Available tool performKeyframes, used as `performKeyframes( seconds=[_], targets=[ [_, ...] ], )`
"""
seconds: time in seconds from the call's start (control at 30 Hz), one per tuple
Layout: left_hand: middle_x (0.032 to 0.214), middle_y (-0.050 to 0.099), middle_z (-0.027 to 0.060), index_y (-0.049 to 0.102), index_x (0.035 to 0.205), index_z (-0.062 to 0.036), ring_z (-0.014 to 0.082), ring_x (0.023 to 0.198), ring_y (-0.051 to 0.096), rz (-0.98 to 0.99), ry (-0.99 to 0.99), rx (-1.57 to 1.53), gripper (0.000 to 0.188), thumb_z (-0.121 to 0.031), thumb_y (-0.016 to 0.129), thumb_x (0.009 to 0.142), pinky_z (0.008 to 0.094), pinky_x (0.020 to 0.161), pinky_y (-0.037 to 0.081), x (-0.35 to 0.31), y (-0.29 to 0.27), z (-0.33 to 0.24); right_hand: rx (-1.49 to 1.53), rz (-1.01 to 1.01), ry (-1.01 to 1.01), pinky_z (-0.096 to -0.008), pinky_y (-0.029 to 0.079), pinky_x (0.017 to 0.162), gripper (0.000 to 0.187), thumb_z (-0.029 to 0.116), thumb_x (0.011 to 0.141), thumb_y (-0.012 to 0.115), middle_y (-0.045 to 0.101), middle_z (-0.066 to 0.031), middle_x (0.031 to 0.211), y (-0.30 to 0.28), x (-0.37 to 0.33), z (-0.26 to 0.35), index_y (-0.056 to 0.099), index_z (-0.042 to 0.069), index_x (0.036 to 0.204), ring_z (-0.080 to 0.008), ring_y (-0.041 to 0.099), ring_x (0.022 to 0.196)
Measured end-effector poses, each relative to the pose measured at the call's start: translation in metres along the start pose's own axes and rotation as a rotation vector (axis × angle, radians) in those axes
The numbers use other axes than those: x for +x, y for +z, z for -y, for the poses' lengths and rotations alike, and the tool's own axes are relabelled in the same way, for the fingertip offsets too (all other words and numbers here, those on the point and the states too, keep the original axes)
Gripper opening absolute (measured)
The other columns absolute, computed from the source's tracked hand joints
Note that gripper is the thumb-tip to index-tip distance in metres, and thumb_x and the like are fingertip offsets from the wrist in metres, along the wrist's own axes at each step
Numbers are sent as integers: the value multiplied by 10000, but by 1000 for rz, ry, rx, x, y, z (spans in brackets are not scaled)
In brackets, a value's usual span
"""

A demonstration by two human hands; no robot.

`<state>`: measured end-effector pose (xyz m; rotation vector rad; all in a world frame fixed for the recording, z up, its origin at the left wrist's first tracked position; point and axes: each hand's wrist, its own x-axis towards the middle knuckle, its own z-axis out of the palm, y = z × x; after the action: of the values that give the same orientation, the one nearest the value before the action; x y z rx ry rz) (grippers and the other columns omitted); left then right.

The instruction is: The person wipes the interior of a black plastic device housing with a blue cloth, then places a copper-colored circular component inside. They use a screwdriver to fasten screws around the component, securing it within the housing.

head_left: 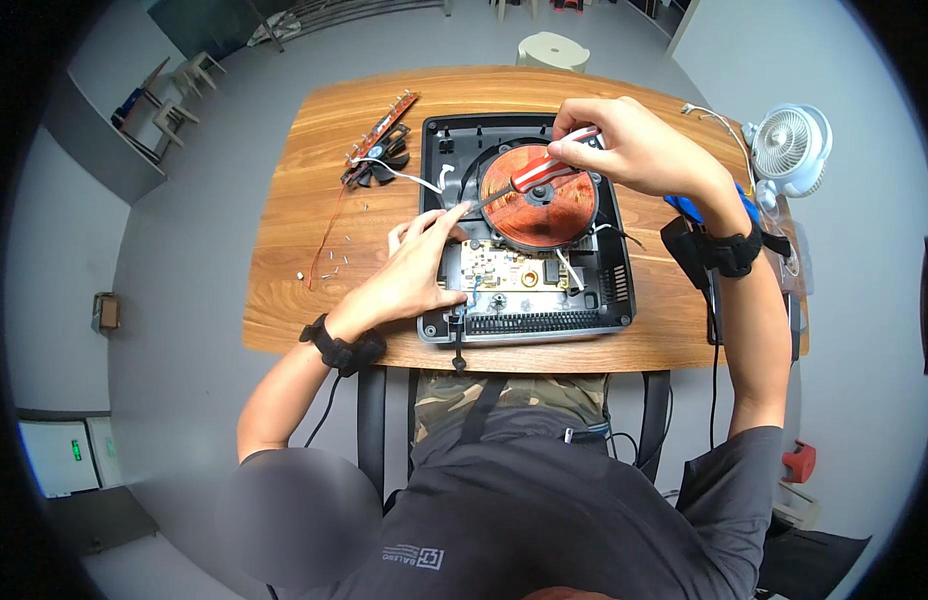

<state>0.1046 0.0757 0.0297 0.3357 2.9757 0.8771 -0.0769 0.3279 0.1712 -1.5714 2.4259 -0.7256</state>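
- Presently, head view: the right hand (624, 147) is closed around a red-and-white screwdriver (530, 179), its shaft slanting toward the left hand (420, 262).
- Left hand: spread beside the circuit board (502, 268); whether it pinches anything cannot be told.
- Location: board and copper coil (567, 217) lie within the black housing (627, 262).
- Caution: a slip at this slant could scrape the windings or jab the left fingers.
- Caution: a knock could scatter the loose small parts (301, 275).
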Motion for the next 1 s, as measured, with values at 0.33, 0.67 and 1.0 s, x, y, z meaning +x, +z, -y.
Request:
performKeyframes(
  seconds=[0.33, 0.67, 1.0],
  targets=[
    [1309, 635, 92, 283, 1582, -153, 327, 1406, 406, -83, -56, -111, 1157, -135, 932, 624, 506, 1145, 293, 1, 6, 2, -85, 98, -39, -384, 546, 711, 330, 297, 939, 687, 712, -202, 849, 10, 14, 23, 654, -27, 994, -346, 696, 771],
    [1269, 645, 113, 379, 1515, -103, 337, 1380, 427, -102, -49, -107, 1069, -117, 930, 599, 481, 1143, 319, 4, 4, 2, -153, 88, -108, -416, 548, 718, 347, 293, 917, 709, 702, -224, 860, 20, 25, 29, 665, -35, 1019, -384, 691, 789],
    [1284, 653, 116, 395, 1497, -101, 338, 1389, 419, -104, -61, -126, 1041, -120, 926, 603, 485, 1144, 312, 3, 4, 1, -198, 167, -96, -431, 558, 702, 322, 304, 911, 710, 696, -202, 775, 33, 38, 36, 677, -7, 989, -374, 702, 766]
  ],
)
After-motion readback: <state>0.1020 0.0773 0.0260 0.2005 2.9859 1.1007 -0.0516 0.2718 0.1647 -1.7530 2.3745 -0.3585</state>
